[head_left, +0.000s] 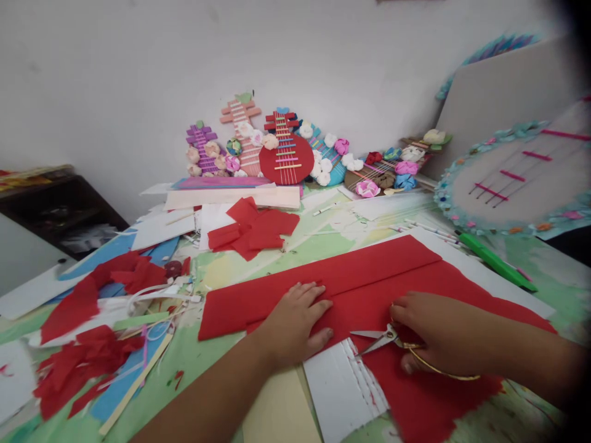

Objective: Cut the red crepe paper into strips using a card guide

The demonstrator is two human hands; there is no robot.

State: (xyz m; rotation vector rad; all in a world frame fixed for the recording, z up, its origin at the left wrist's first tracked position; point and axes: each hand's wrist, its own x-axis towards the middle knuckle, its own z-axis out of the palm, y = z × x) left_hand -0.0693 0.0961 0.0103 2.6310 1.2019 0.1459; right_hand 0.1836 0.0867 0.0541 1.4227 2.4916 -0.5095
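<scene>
A large sheet of red crepe paper (369,295) lies across the table, its far part folded into a long band. My left hand (295,320) rests on the paper with its fingers stretched out and spread. In my right hand (429,329) is a pair of scissors (379,338) with gold handles, blades apart and pointing left over the red paper's near edge. A white cardboard piece (339,387) with a torn, ridged edge lies just below the blades. Beside it is a pale yellow sheet (277,409), partly under my left arm.
Red paper scraps (92,363) and strips litter the left side. Several cut red pieces (253,227) lie farther back. Decorated lute-shaped crafts (286,157) lean against the wall. A green box (496,261) and a round flower-edged craft (512,178) stand at the right.
</scene>
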